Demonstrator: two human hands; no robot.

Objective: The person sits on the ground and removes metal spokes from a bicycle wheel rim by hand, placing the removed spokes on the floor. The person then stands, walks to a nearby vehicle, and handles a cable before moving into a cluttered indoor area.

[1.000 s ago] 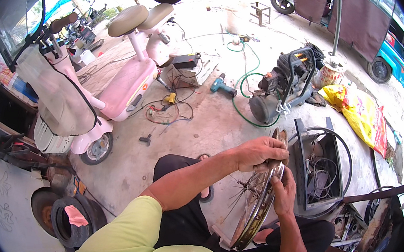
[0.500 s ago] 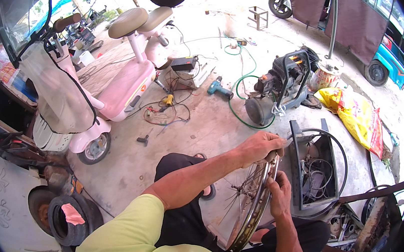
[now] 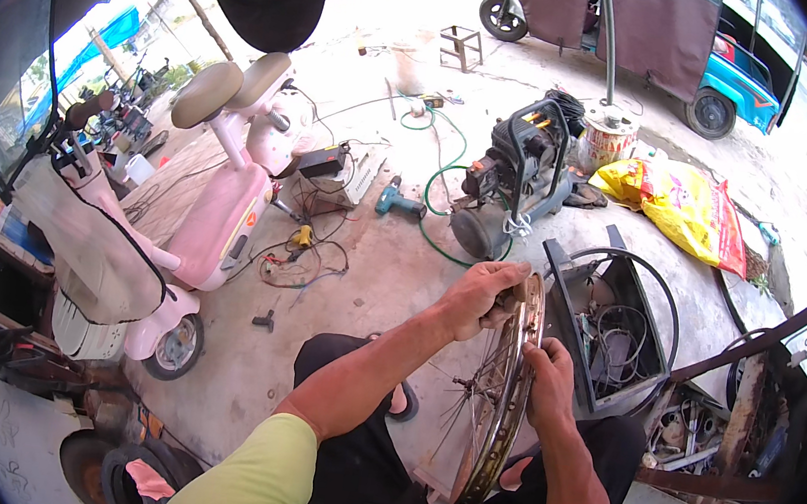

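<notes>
A spoked metal wheel rim (image 3: 504,416) with no tyre on it stands upright between my legs, its hub (image 3: 466,386) on the left side. My left hand (image 3: 484,297) has curled fingers gripping the top of the rim. Lower down on the rim's outer right side, my right hand (image 3: 549,379) grips it with thumb and fingers. Just beyond the right hand lies an open metal box frame (image 3: 650,358) holding coiled cables.
A pink scooter (image 3: 215,229) stands at left, above tyres (image 3: 114,473). Ahead lie a teal drill (image 3: 400,201), compressor (image 3: 512,185), tangled wires (image 3: 306,265) and yellow sack (image 3: 679,220). Rusty steel bars (image 3: 765,347) edge the right. A blue tricycle (image 3: 745,93) is parked behind.
My head view has shifted, with the upper scene moving left. Both hands stay on the rim; my left hand has moved slightly left, and the top of the rim shows more beside it.
</notes>
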